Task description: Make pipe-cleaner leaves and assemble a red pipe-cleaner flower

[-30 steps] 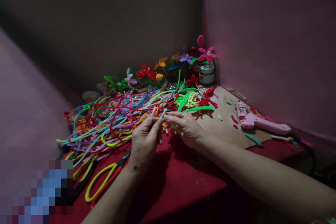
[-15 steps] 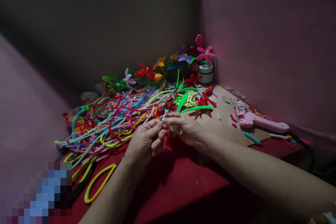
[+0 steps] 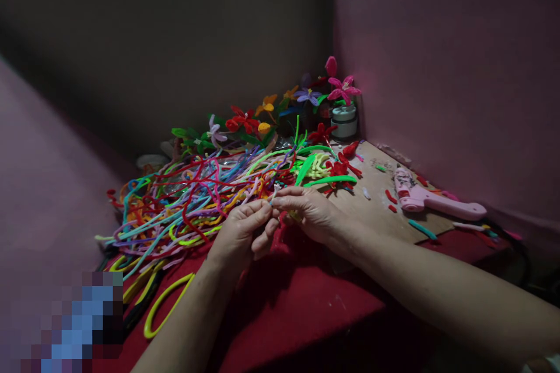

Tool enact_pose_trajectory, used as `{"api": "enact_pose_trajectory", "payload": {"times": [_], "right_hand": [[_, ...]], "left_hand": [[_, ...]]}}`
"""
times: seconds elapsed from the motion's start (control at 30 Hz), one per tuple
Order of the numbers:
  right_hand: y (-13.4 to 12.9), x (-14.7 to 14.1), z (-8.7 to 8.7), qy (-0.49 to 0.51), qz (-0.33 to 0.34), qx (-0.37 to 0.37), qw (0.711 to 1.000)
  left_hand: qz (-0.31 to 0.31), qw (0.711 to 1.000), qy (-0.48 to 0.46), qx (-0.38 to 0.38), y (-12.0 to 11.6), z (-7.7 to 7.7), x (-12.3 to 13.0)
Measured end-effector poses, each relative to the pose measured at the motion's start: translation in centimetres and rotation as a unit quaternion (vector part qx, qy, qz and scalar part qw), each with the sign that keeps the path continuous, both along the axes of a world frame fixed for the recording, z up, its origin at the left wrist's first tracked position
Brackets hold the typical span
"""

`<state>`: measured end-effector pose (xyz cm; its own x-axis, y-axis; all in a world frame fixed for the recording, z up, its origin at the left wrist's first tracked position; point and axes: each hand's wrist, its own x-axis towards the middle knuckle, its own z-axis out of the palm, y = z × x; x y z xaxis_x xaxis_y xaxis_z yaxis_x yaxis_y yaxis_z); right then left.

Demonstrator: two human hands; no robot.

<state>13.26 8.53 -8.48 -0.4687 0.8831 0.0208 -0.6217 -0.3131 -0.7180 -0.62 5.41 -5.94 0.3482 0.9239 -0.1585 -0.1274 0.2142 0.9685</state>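
Note:
My left hand (image 3: 249, 227) and my right hand (image 3: 306, 211) meet above the front of the red table. Between their fingertips they pinch a small pipe-cleaner piece (image 3: 277, 187), with a pale forked tip sticking up and a bit of blue at the pinch; most of it is hidden by the fingers. Just beyond the hands spreads a tangled heap of colourful pipe cleaners (image 3: 192, 204). Bright green pipe-cleaner leaves (image 3: 335, 179) and red pipe-cleaner flowers (image 3: 339, 168) lie behind my right hand.
On a brown board (image 3: 376, 210) at right rest a pink glue gun (image 3: 437, 201) and short pipe-cleaner scraps (image 3: 422, 229). Finished flowers (image 3: 242, 121) line the back, one in a grey pot (image 3: 343, 122). Yellow-handled scissors (image 3: 168, 306) lie beside my left forearm. Walls enclose the corner.
Both hands stay together at the same spot, with slight finger movement around the small piece. The view has shifted very slightly.

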Motion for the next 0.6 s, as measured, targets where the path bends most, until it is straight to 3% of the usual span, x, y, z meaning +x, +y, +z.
{"api": "enact_pose_trajectory", "payload": {"times": [0.13,0.27,0.37,0.6], "right_hand": [[0.1,-0.3,-0.2,-0.001,-0.047,-0.004,0.999],[0.1,-0.5,-0.4,-0.018,-0.067,-0.016,0.997],[0.2,-0.6,-0.6,-0.036,-0.070,-0.001,0.997],[-0.1,-0.1,0.1,-0.074,-0.075,0.058,0.993]], "left_hand": [[0.086,0.968,0.183,0.146,-0.3,0.2,0.8],[0.133,0.931,0.263,0.216,-0.5,0.1,1.2],[0.138,0.927,0.271,0.219,-0.5,0.1,1.2],[0.144,0.952,0.213,0.163,-0.1,0.3,0.7]]}}
